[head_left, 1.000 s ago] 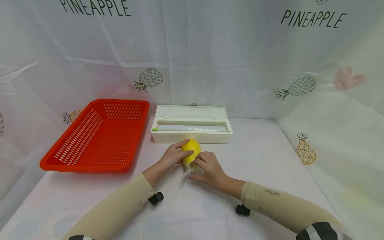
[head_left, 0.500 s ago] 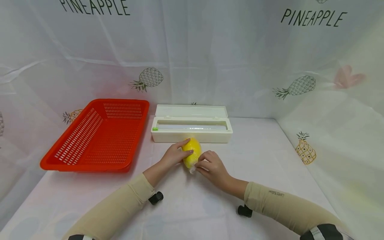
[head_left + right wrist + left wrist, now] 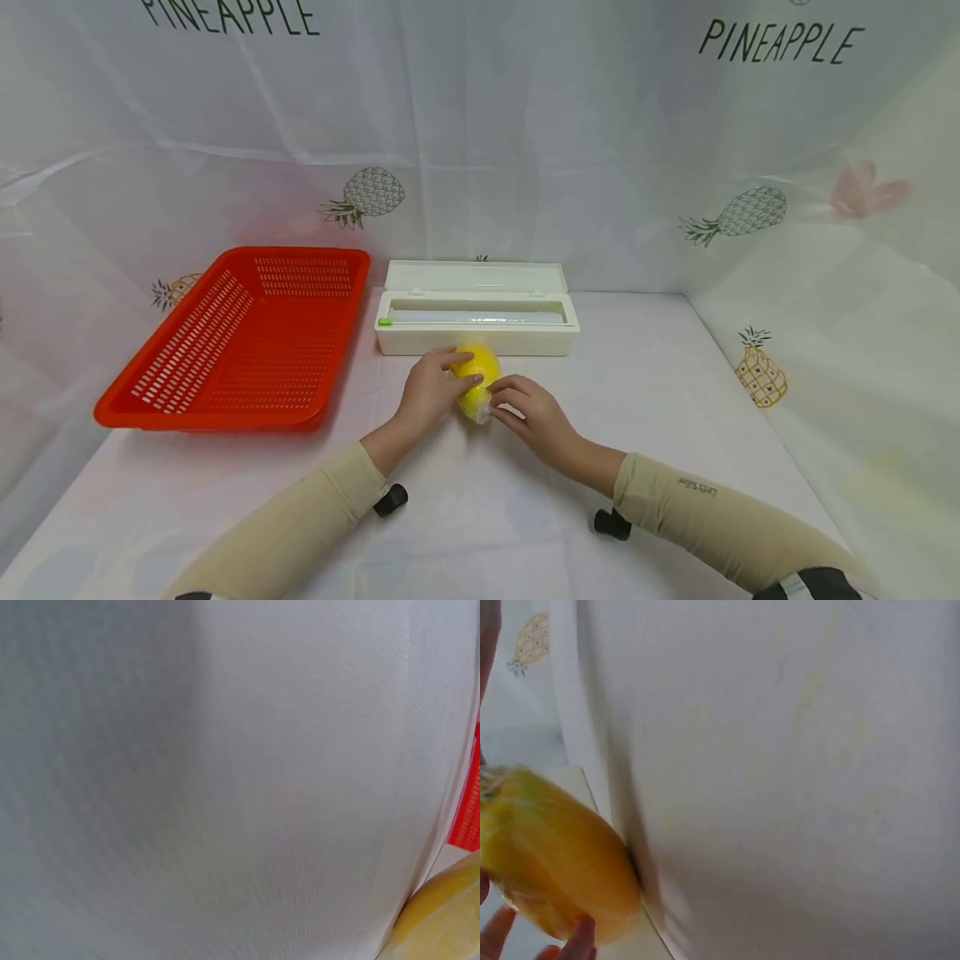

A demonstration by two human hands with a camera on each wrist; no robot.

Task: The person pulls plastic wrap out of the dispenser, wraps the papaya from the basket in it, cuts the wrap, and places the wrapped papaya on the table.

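Note:
In the head view, my left hand (image 3: 433, 390) grips a yellow oval fruit (image 3: 477, 367) from its left side, thumb and fingers spread around it. The fruit looks like a lemon or a mango and is wrapped in clear cling film (image 3: 482, 412), gathered at its near end. Thumb and fingertips of my right hand (image 3: 534, 418) pinch the film at the fruit's lower right. The left wrist view shows the shiny wrapped fruit (image 3: 562, 859) with fingertips (image 3: 580, 939) below it. Only a corner of the fruit (image 3: 442, 919) enters the right wrist view; the right hand is out of it.
Just behind the fruit stands a white cling film dispenser (image 3: 477, 340), lid (image 3: 476, 277) raised, with a roll inside and a small green slider (image 3: 385, 322). A red perforated basket (image 3: 270, 358) is at the left. White pineapple-print cloth hangs behind the table (image 3: 645, 375).
The right fingers have moved slightly up and right around the fruit's near end. The loose film tail there now lies closer to the fruit. The left index finger has shifted a little over it.

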